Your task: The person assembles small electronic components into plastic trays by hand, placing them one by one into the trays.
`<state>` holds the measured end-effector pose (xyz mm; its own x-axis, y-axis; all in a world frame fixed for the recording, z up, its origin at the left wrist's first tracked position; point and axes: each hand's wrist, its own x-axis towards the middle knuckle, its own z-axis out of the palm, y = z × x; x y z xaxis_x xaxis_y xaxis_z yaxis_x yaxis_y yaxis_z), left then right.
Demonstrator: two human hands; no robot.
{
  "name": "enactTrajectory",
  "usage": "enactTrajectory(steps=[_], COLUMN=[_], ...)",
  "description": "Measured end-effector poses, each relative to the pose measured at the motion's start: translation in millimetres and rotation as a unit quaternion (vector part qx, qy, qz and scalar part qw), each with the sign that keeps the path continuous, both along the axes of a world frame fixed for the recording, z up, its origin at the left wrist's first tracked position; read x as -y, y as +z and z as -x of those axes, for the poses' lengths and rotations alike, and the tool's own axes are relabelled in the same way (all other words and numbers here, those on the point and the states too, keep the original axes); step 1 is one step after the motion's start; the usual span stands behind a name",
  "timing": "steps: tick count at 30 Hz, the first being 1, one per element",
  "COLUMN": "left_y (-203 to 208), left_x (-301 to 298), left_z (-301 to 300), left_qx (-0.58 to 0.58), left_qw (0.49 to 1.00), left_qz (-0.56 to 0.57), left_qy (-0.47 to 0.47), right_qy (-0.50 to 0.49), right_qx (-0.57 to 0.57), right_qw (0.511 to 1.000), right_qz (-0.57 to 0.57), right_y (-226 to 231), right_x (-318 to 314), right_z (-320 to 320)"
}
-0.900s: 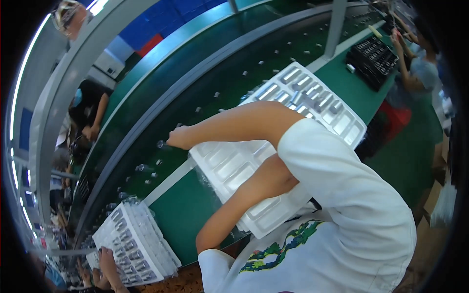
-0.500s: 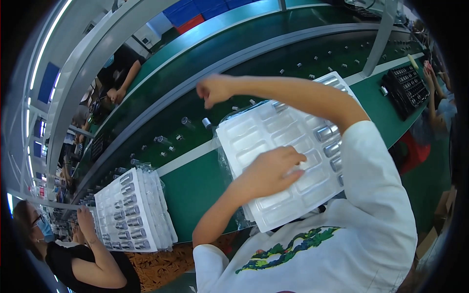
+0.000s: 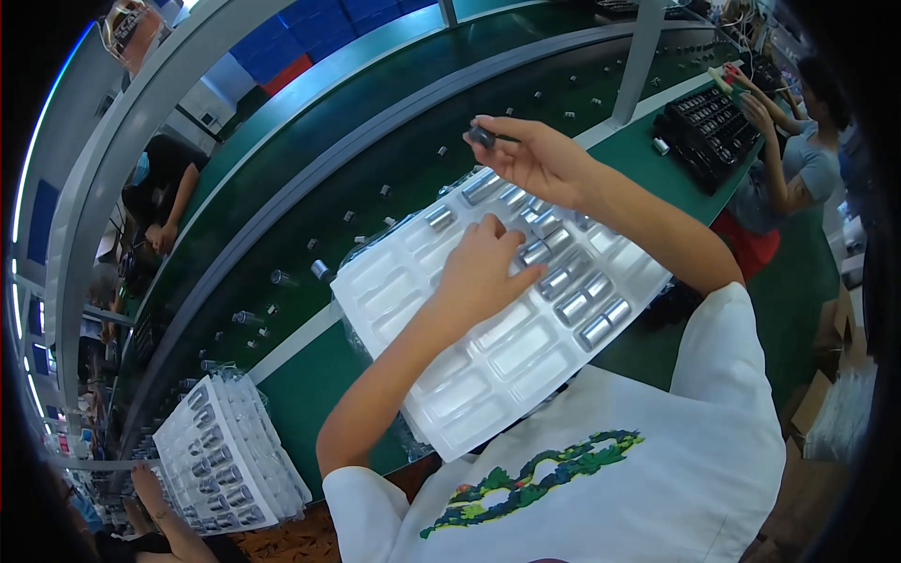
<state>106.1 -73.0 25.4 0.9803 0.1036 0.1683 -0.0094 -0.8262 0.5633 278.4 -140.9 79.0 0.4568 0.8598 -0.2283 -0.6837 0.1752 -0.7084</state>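
A long dark green conveyor belt (image 3: 394, 141) curves across the room, edged by a grey metal rail (image 3: 310, 178) and a lighter green worktable (image 3: 310, 385) with a white stripe along its border. Small metal cylinders (image 3: 282, 278) lie scattered on the belt. A grey upright post (image 3: 640, 56) rises from the table's far edge. Beyond the belt stands a blue wall panel (image 3: 282, 47) with a red patch beside it. A curved grey overhead beam (image 3: 113, 178) arches at the left, with bright strip lighting (image 3: 19, 197) along it. Cardboard boxes (image 3: 826, 394) sit on the floor at the right.
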Motion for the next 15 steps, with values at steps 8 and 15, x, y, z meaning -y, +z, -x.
enactTrajectory(steps=[8, 15], left_y=[-12.9, 8.8], left_x=[12.4, -6.2], left_z=[-1.5, 67.4], left_qx=[0.006, 0.067], left_qw=[0.997, 0.862], left_qz=[0.047, 0.485], left_qy=[0.066, 0.129], right_qy=[-0.070, 0.086], right_qx=[-0.028, 0.114], right_qw=[0.997, 0.989], right_qz=[-0.001, 0.029], right_y=[-19.6, -13.8], right_x=[51.8, 83.3], right_z=[-6.5, 24.8])
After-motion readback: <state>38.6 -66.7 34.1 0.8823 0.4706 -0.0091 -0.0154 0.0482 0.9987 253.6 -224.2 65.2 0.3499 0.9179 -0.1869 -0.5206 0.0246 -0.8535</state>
